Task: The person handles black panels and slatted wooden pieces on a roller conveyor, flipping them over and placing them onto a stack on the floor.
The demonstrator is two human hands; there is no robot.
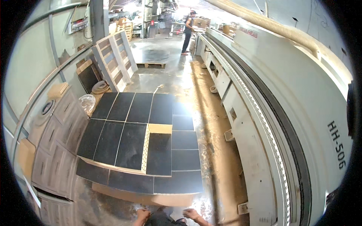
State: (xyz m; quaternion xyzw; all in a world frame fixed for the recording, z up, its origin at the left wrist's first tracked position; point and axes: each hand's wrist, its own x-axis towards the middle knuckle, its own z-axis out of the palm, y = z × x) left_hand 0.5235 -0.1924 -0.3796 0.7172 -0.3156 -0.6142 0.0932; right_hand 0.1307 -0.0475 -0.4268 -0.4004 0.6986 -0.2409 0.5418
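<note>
My left hand (143, 214) is low in the picture, its fingers curled in and nothing visible in them. To its right is my right hand (191, 214), fingers also loosely curled, with no object showing. Both are apart from the stack of black panels (107, 141) in front of me. Its panels lie in tight rows at different heights, with pale edges. One taller pile shows a side edge with a row of holes (145, 150). A brown board (143, 196) sticks out beneath the near side of the stack.
A long grey machine (241, 150) runs along the right, sawdust (222, 150) on the floor beside it. Grey drawer cabinets (56, 150) line the left. A slatted pallet (115, 60) leans further back; another pallet (151, 65) lies beyond. A person (187, 32) stands at the machine's far end.
</note>
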